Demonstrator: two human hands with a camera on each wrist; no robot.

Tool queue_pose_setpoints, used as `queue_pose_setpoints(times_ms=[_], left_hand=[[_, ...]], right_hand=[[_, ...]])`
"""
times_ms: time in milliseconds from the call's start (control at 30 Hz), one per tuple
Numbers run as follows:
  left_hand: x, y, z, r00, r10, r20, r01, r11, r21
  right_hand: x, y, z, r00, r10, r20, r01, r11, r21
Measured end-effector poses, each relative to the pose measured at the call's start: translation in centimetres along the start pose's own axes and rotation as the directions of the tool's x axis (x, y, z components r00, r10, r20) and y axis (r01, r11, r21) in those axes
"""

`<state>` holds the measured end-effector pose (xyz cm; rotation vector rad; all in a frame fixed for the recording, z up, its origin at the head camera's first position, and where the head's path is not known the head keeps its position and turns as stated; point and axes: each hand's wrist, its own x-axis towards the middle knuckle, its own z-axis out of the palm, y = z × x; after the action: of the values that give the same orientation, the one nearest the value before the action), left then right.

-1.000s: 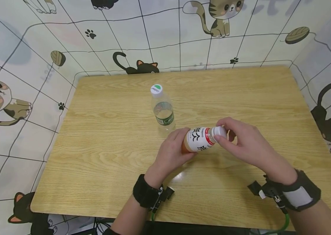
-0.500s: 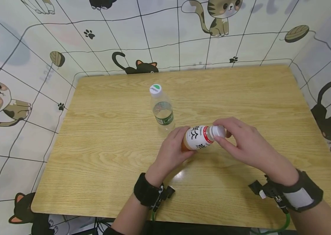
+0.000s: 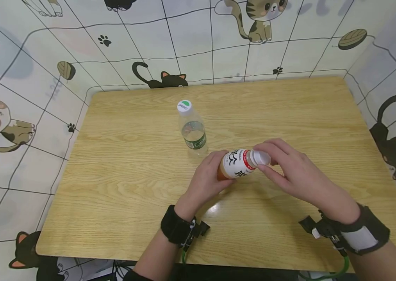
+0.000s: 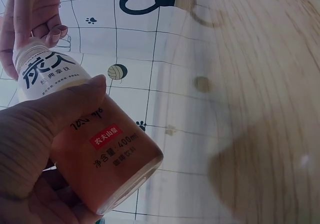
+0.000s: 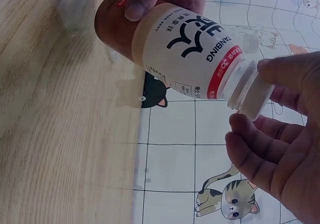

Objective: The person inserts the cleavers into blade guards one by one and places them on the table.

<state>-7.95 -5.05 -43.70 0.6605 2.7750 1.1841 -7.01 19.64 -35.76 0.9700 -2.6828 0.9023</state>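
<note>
My left hand (image 3: pixel 201 179) grips a coffee drink bottle (image 3: pixel 234 164) round its lower body, thumb on one side. The bottle has a white label with black characters, a red band and brown liquid inside. It is held tilted above the table, neck toward the right. My right hand (image 3: pixel 294 169) pinches the white cap (image 5: pixel 256 96) between thumb and fingers. In the right wrist view, clear neck threads show beside the cap, which sits at the mouth. The left wrist view shows the bottle's base (image 4: pixel 132 184) nearest the camera.
A clear water bottle (image 3: pixel 194 134) with a green label and white cap stands upright just beyond my left hand. The wooden table (image 3: pixel 124 195) meets tiled walls (image 3: pixel 198 39) printed with cartoon cats. Green cables (image 3: pixel 340 269) run from the wrist cameras.
The coffee bottle has shifted slightly left and up in the head view. My right fingers have turned a little with the cap, whose top now shows more. The water bottle stays standing.
</note>
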Motion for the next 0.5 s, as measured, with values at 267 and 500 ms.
queue_pose_setpoints(times_ms=[267,500], left_hand=[[-0.01,0.31,-0.03,1.0,0.016,-0.006,-0.016,0.998,0.06],[-0.16,0.5,0.0,0.995,0.083,-0.058,-0.074,0.988,0.135]], right_hand=[[0.14,-0.4,0.02,0.984,0.175,-0.029,-0.175,0.985,0.004],[0.27,-0.32,0.43,0.967,0.244,-0.079,-0.246,0.969,-0.016]])
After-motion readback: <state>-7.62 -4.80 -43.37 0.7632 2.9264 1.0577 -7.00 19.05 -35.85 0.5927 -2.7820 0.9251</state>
